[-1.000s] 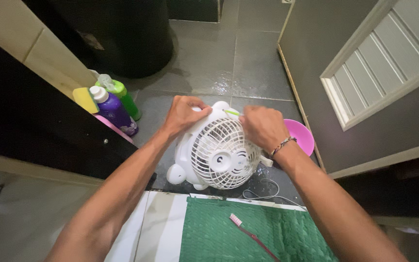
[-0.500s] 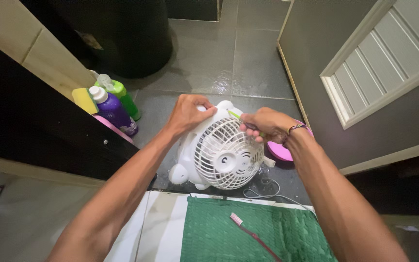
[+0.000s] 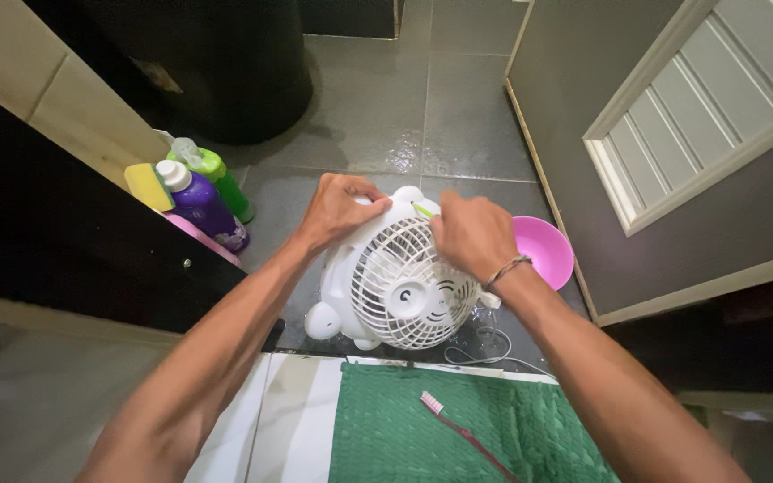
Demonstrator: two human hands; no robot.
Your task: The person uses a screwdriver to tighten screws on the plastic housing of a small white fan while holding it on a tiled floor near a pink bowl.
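Left hand (image 3: 340, 207) and right hand (image 3: 469, 234) grasp small white plastic fan (image 3: 400, 282).
Wet tiled floor (image 3: 458, 107): fan could slip; thin green tool (image 3: 423, 210) might snap.

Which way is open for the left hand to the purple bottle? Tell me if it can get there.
Probably yes. The left hand rests on the white fan; the purple bottle stands to its left by the green bottle, with only bare floor between.

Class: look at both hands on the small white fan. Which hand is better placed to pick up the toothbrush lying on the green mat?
Probably the right hand. The toothbrush lies on the green mat beneath the right forearm, while the left hand grips the white fan on its far left side.
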